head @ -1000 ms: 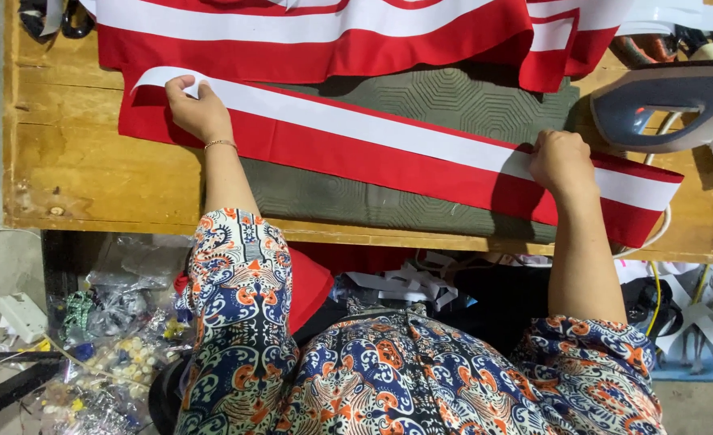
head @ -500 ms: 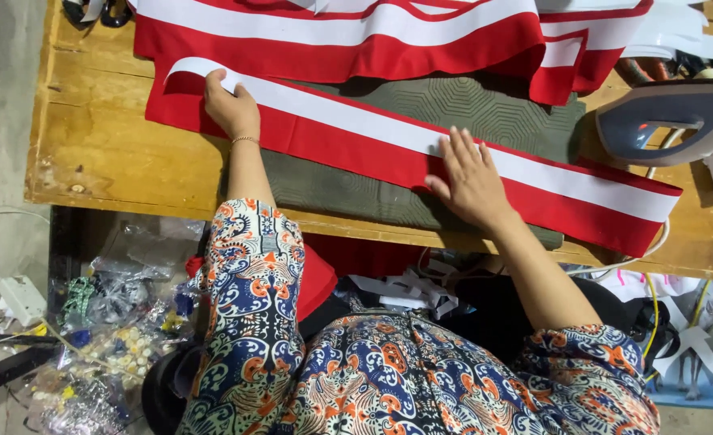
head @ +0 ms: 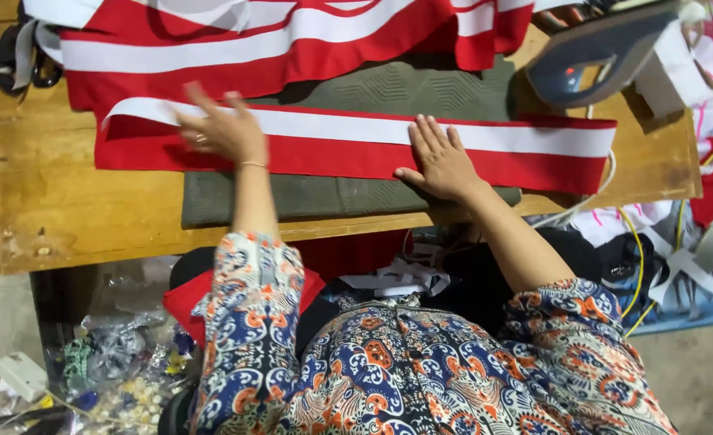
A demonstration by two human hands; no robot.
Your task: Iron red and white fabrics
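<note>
A long red strip of cloth with a white band (head: pixel 340 142) lies flat across a grey-green pad (head: pixel 308 197) on a wooden table (head: pixel 66 217). My left hand (head: pixel 221 129) rests open on the strip's left part, fingers spread and blurred. My right hand (head: pixel 441 159) presses flat on the middle of the strip, fingers together and pointing away from me. Neither hand holds anything.
More red and white cloth (head: pixel 276 40) is heaped at the table's far side. A grey clothes iron (head: pixel 598 56) sits at the far right. Cloth scraps, cables and plastic bags (head: pixel 106 370) lie on the floor below the table's near edge.
My right hand slid left along the strip from its right end to the middle. My left hand shifted right, off the strip's left end. The strip now lies straighter.
</note>
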